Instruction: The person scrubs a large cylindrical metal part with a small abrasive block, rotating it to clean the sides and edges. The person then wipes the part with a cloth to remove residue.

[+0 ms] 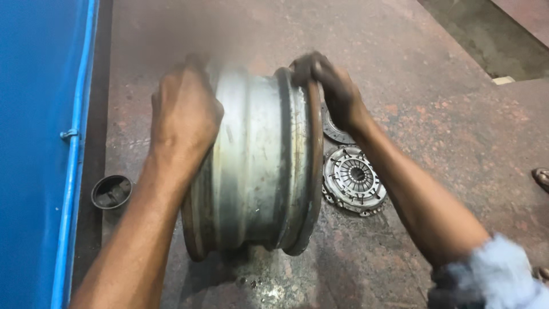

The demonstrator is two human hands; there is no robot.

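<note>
Steel wheel rim (257, 166) stands on edge on the stained concrete floor (434, 97) — grey barrel, rusted flanges. Left hand (184, 111) curls closed over the near flange; right hand (330, 86) clamps its fingers on the far one. Beside it lie a round, finned clutch plate (354, 180) and a small black cap (111, 191) — near a blue panel (34, 143)

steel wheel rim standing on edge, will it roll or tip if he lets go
The steel wheel rim stands on its round edge, so it would probably roll. Both the left hand and right hand steady its flanges, suggesting weight. It looks rigid.
</note>
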